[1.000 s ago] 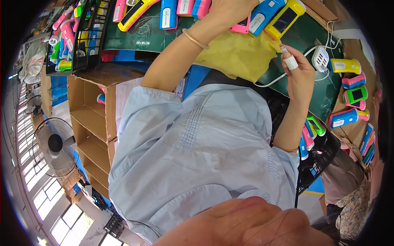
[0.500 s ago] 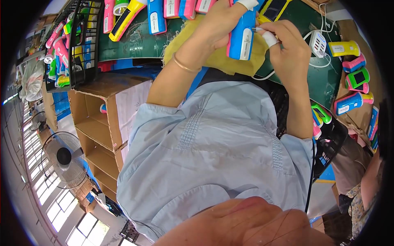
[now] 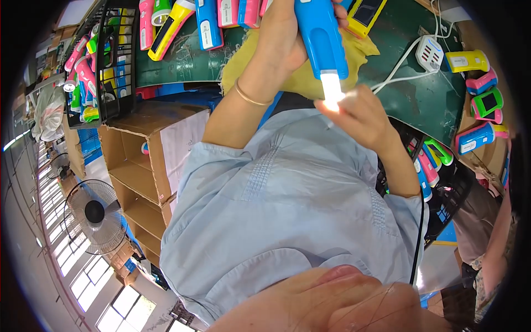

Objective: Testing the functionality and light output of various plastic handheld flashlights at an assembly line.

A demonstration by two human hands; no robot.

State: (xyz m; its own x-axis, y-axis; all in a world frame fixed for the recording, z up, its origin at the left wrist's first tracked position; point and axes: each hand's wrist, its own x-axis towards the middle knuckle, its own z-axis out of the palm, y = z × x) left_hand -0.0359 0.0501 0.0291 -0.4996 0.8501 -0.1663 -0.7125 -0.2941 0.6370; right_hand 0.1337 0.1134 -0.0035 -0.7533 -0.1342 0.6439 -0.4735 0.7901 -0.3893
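Observation:
A blue flashlight [image 3: 319, 36] points toward me with its top cut off by the view's upper edge. My left hand [image 3: 279, 47] is closed around its body, fingertips showing on the far side. From its near end sticks a white lamp piece [image 3: 331, 88], brightly lit. My right hand [image 3: 362, 119] is curled, slightly blurred, with its thumb close by the glowing tip; whether it touches is lost in glare. A white cable [image 3: 390, 80] runs into this hand, and a small thin tip [image 3: 330, 126] shows below the thumb. A yellow cloth [image 3: 243, 61] lies beneath.
On the green table [image 3: 177, 69], several colored flashlights [image 3: 207, 30] line the far side. A white multi-port charger [image 3: 428, 54] sits right, beside more flashlights [image 3: 487, 102]. A black basket of flashlights [image 3: 116, 83] and cardboard shelves [image 3: 130, 166] stand left. Another person's arm [image 3: 495, 238] shows at lower right.
The flashlight has been turned over, and its lit lamp end now shows. My right hand has moved down and toward me, away from the flashlight's labelled side.

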